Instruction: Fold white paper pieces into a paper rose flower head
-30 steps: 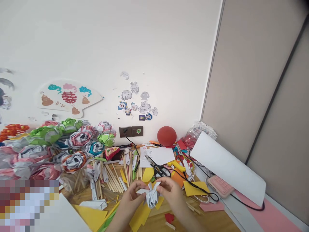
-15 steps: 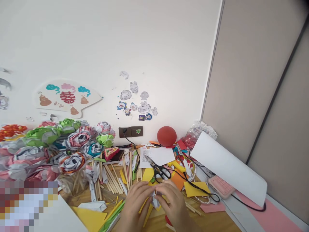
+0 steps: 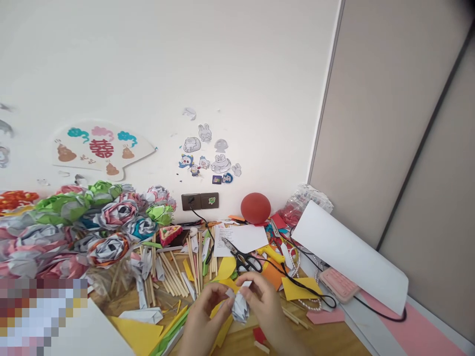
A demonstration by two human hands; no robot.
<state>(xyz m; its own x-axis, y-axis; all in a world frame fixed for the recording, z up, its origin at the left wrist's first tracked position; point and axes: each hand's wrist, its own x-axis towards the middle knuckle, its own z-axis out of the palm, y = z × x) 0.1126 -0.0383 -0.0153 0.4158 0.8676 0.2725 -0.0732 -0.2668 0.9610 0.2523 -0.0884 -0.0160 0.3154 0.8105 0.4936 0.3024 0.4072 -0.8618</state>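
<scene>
Low in the middle of the head view, both of my hands meet over a wooden table (image 3: 319, 341). Between them is a small folded grey-and-white paper piece (image 3: 240, 306). My left hand (image 3: 202, 314) curls round its left side with the fingers pinched on it. My right hand (image 3: 261, 304) grips its right side, thumb and fingers pressed on the paper. Yellow paper scraps (image 3: 222, 329) lie under the hands.
Black scissors (image 3: 243, 257) lie just beyond my hands. Several wooden sticks (image 3: 174, 272) are strewn to the left, with paper roses (image 3: 111, 222) piled further left. A red ball (image 3: 255, 207), a white sheet (image 3: 345, 257), a pink case (image 3: 339, 284) and a black cable (image 3: 308, 291) sit right.
The paper piece, spread wide a second ago, was covered by my closing hands and now shows as a tighter bundle between them. Hands shifted slightly lower.
</scene>
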